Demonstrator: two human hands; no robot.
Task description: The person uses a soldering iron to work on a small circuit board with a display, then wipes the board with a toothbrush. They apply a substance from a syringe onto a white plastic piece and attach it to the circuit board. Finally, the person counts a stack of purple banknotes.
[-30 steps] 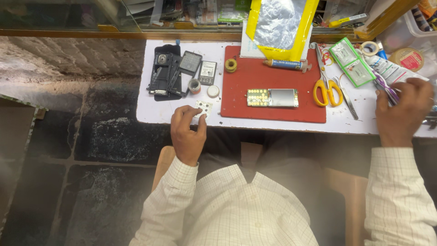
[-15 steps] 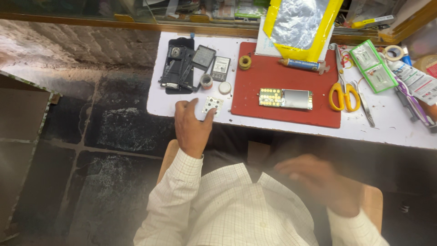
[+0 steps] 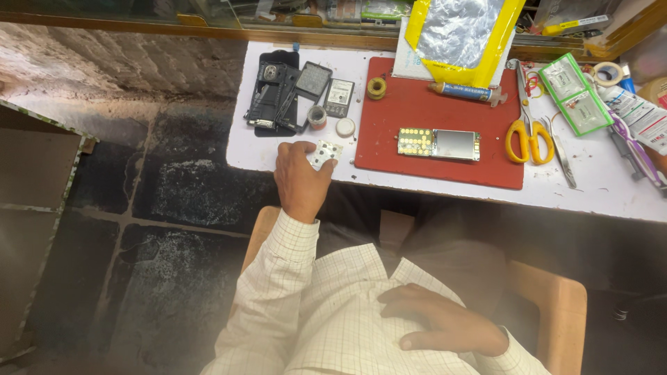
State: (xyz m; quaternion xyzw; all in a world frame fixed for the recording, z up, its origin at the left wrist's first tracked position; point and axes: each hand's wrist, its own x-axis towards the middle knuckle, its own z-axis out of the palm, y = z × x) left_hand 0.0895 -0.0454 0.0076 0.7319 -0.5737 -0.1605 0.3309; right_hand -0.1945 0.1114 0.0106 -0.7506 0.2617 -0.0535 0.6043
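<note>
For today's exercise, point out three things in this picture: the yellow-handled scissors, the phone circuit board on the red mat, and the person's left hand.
Yellow-handled scissors [image 3: 529,137]: head view, on the yellow handle loops.
Phone circuit board [image 3: 438,144]: head view, at the board's middle, where keypad meets screen.
Left hand [image 3: 300,179]: head view, on the back of the hand.

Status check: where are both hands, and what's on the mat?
Left hand on the white keypad at the table edge. Right hand resting on the shirt, empty. Circuit board alone on the red mat, nothing covering it.

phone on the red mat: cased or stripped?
Stripped. The phone lies flat on the red mat with bare keypad contacts and screen showing; its dark housing parts lie apart to the left.
</note>
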